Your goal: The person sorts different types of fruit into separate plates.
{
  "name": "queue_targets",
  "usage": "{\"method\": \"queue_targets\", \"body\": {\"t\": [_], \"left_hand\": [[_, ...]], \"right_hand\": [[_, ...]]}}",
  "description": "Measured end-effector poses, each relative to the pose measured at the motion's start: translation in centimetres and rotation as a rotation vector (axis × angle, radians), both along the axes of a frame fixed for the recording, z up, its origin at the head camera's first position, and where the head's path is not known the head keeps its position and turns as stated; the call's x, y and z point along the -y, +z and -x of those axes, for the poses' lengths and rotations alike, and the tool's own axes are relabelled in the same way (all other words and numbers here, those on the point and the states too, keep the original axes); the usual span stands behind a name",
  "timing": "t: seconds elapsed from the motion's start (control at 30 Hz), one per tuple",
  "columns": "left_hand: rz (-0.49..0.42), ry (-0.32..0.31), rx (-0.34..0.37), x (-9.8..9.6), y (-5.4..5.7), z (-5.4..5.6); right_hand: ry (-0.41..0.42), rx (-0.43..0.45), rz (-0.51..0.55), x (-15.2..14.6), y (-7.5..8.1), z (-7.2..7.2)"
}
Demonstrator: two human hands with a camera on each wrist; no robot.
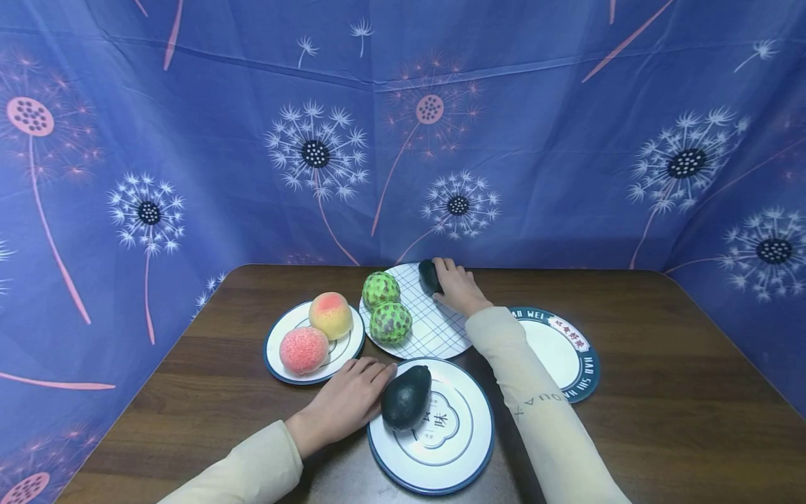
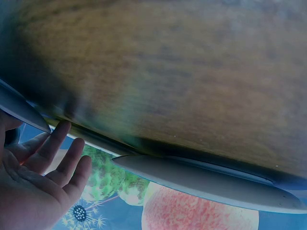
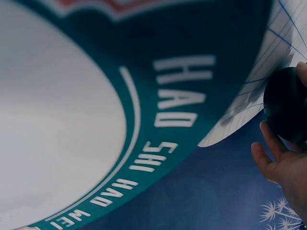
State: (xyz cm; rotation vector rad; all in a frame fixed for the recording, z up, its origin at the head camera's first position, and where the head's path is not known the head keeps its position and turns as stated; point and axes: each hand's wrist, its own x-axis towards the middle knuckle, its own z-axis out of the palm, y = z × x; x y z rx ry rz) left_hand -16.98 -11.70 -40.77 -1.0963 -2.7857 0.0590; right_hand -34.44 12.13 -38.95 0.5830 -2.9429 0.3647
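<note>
A dark green avocado (image 1: 406, 397) lies on the front white plate (image 1: 462, 448) with a blue rim. Beside it, my left hand (image 1: 346, 399) is at the plate's left edge, fingertips close to the avocado; whether they touch it is unclear. The left wrist view shows this hand's fingers (image 2: 57, 158) spread and nearly straight. At the back, my right hand (image 1: 460, 285) holds a second dark avocado (image 1: 429, 276) over the checked white plate (image 1: 441, 329). That avocado (image 3: 284, 105) is partly cut off in the right wrist view.
Two green speckled round fruits (image 1: 390, 323) sit on the checked plate's left side. Left of them, a blue-rimmed plate (image 1: 273, 350) bears a yellow-pink peach (image 1: 330, 315) and a pink round fruit (image 1: 303, 350). A green-rimmed plate (image 1: 588, 371) lies under the right forearm. Blue cloth (image 1: 535, 210) hangs behind.
</note>
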Motion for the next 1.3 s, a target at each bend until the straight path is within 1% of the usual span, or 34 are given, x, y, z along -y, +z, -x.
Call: {"method": "queue_targets", "body": {"t": [0.23, 0.37, 0.73, 1.17, 1.3], "left_hand": [[0.0, -0.003, -0.018, 0.0, -0.2, 0.0], [0.001, 0.0, -0.021, 0.0, -0.1, 0.0], [-0.002, -0.002, -0.013, 0.1, -0.2, 0.0], [-0.005, 0.0, -0.015, 0.1, -0.2, 0.0], [-0.003, -0.002, -0.022, 0.1, -0.2, 0.0]], "right_hand": [[-0.015, 0.015, -0.001, 0.0, 0.0, -0.3], [0.003, 0.001, -0.007, 0.0, 0.1, -0.4], [0.021, -0.033, 0.001, -0.2, 0.5, -0.7], [0.035, -0.059, -0.039, -1.4, 1.2, -1.2], [0.042, -0.066, -0.034, -1.8, 1.5, -1.6]]}}
